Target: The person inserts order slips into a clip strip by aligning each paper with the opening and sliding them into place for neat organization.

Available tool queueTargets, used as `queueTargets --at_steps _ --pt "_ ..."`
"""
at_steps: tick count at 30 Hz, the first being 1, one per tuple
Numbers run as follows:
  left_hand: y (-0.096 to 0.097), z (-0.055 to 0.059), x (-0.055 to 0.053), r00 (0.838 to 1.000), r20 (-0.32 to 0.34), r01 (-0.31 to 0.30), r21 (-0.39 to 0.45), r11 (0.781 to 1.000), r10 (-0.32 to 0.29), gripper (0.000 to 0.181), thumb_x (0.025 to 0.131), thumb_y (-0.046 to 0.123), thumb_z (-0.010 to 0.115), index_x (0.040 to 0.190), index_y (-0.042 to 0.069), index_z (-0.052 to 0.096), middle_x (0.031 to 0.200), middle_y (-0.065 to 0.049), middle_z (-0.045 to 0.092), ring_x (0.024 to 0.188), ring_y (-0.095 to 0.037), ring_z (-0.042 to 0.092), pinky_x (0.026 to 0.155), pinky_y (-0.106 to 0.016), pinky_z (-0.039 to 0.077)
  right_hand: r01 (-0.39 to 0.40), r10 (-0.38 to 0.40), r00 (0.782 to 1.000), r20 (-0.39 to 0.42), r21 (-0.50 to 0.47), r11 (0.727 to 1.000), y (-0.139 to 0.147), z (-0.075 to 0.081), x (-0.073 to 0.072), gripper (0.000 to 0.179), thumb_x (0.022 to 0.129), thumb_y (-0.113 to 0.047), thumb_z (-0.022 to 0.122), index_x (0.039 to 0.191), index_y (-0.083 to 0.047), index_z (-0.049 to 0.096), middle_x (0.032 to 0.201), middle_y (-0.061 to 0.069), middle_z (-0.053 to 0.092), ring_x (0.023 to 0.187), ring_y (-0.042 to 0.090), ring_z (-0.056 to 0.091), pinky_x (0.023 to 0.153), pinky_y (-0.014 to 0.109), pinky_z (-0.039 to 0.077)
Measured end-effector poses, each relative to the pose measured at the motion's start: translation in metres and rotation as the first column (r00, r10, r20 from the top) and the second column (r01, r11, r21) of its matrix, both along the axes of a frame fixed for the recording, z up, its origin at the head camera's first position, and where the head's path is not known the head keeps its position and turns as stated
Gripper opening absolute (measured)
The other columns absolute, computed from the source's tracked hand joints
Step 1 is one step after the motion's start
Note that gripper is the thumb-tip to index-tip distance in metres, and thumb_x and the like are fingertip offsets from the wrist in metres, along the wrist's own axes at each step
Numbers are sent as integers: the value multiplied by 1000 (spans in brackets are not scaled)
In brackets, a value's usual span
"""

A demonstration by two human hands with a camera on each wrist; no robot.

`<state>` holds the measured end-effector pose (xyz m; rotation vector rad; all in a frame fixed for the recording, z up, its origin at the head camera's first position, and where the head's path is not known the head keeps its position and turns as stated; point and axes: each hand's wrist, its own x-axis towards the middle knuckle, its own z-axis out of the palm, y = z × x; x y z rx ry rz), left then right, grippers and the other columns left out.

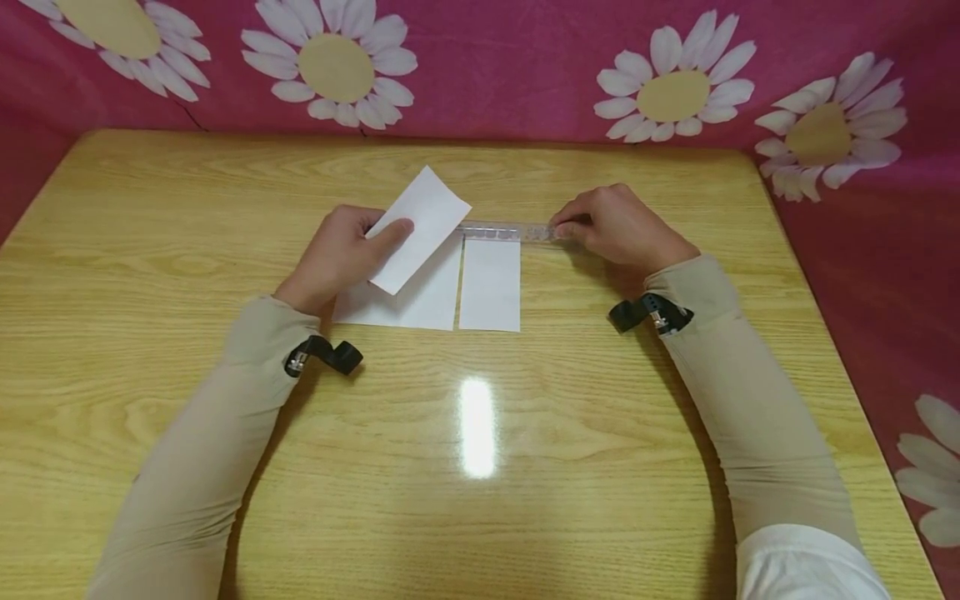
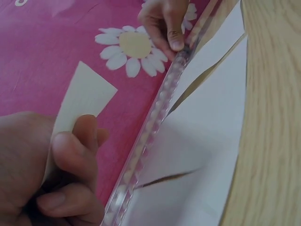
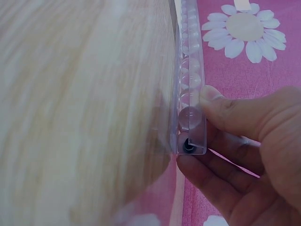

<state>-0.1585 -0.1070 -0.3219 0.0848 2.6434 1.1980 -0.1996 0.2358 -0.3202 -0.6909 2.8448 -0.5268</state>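
Observation:
My left hand (image 1: 337,257) grips a white piece of paper (image 1: 423,221) between thumb and fingers, tilted above the table. With the fingertips of my right hand (image 1: 621,227) I pinch the right end of a clear plastic ruler (image 3: 190,80), which has a row of round holes. The ruler lies across the far edge of the white paper pieces on the table. A narrow piece (image 1: 491,287) is on the right, separated by a thin gap from paper (image 1: 431,304) at its left. The held piece and left hand hide part of that paper and the ruler's left end.
The wooden table (image 1: 375,467) has a bright light reflection (image 1: 477,427) in front of the papers. A pink cloth (image 1: 510,67) with large white flowers hangs behind it. Black straps (image 1: 337,354) hang from both sleeved wrists.

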Motion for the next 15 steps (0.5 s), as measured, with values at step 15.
queueTargets --at_steps 15 --pt "24 -1 10 995 -43 89 39 995 -87 37 97 44 55 119 19 70 93 -5 71 80 -16 57 61 -23 46 0 0 1000 3 1 1000 0 -1 -1 23 94 -26 65 113 -15 74 113 8 73 102 21 65 95 42 53"
